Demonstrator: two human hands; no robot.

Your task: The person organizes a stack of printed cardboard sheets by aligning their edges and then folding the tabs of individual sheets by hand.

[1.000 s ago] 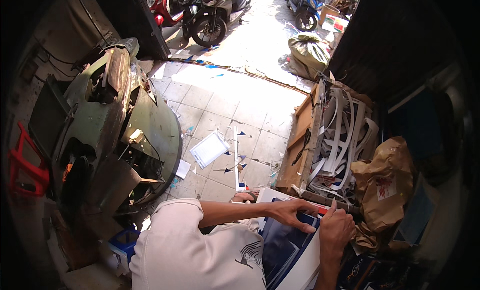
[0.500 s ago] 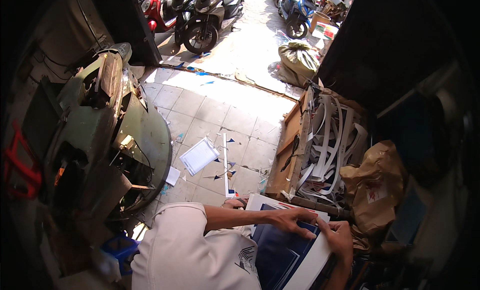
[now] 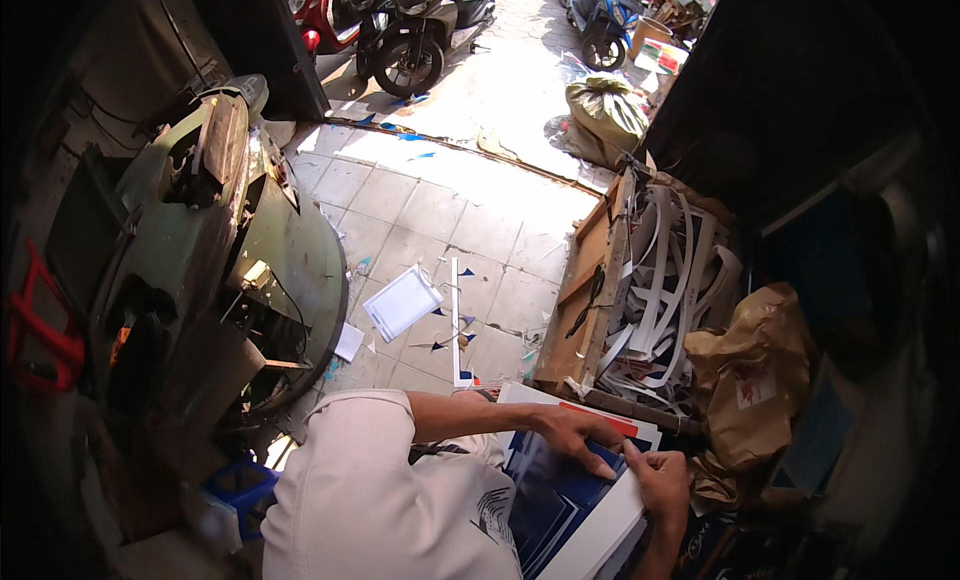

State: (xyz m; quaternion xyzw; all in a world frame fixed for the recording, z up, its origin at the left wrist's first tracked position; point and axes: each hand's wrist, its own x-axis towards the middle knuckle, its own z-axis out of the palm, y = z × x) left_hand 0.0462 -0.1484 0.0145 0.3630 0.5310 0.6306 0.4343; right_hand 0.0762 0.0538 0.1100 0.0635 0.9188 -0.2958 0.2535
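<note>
Sheets (image 3: 560,490) are lying under the left hand (image 3: 574,433), fingers loosely spread; the right hand (image 3: 662,480) is pinching their edge, a crate (image 3: 575,345) standing beyond its fingers.

Sheets (image 3: 560,505) before crate (image 3: 572,330), strips (image 3: 662,300) inside, bag (image 3: 768,340) right

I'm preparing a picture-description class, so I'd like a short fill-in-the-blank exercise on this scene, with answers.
1. The left hand rests on a sheet coloured dark ____.
2. White strips fill a crate made of ____.
3. In the picture, the brown paper bag lies to the ____ of the strips.
4. Of the scooters parked outside, the leftmost scooter is ____ in colour.

Missing words: blue; wood; right; red.
</note>
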